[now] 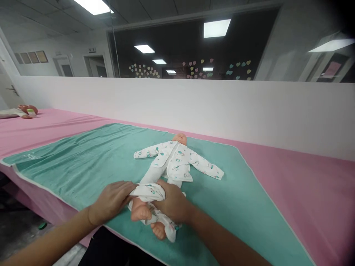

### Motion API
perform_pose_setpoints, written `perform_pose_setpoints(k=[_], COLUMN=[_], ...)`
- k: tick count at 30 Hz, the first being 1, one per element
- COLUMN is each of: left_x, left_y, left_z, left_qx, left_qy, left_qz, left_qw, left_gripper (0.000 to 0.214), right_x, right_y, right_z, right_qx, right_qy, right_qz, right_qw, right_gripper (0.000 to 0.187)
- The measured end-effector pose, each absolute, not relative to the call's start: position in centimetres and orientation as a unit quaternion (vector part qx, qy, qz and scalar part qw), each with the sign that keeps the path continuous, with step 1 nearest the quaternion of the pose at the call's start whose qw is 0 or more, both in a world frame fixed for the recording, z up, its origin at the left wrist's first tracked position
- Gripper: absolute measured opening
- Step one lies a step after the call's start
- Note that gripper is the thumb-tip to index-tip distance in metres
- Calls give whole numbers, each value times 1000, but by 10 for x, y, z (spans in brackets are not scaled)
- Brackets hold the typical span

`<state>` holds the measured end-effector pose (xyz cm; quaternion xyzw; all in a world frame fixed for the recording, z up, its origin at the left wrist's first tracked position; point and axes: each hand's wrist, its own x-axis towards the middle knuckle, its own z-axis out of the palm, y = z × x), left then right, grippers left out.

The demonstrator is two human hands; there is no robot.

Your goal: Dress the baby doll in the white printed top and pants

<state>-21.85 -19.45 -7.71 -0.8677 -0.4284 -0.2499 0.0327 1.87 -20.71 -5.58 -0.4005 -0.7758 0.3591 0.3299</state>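
A baby doll [177,159] lies on its back on a teal towel [83,162], head toward the wall, in a white printed jacket with sleeves spread. My left hand [112,201] and my right hand [173,203] are both closed on the bunched white printed trousers [148,191] at the doll's legs. The doll's bare feet [144,214] stick out below my hands, near the towel's front edge.
The towel lies on a long pink-covered counter [291,173] against a low white wall with a dark window above. Another doll or toy [27,110] lies at the far left end. The counter's front edge drops to the floor at lower left.
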Motion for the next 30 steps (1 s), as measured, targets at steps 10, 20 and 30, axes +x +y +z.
perform_pose_setpoints(k=[10, 20, 30], left_x=[-217, -136, -159], left_y=[-188, -114, -48], left_z=[-49, -52, -76], left_qx=[-850, -786, -669], left_qy=[-417, -544, -582], left_qz=[-301, -252, -429], left_qw=[-116, -148, -173], left_gripper=[24, 65, 28], right_x=[5, 31, 29], right_y=[-204, -193, -179], right_z=[-64, -52, -70], right_qx=[-460, -339, -405], right_qy=[-761, -761, -795], right_qz=[270, 409, 117], right_qw=[370, 372, 435], right_gripper=[27, 24, 11])
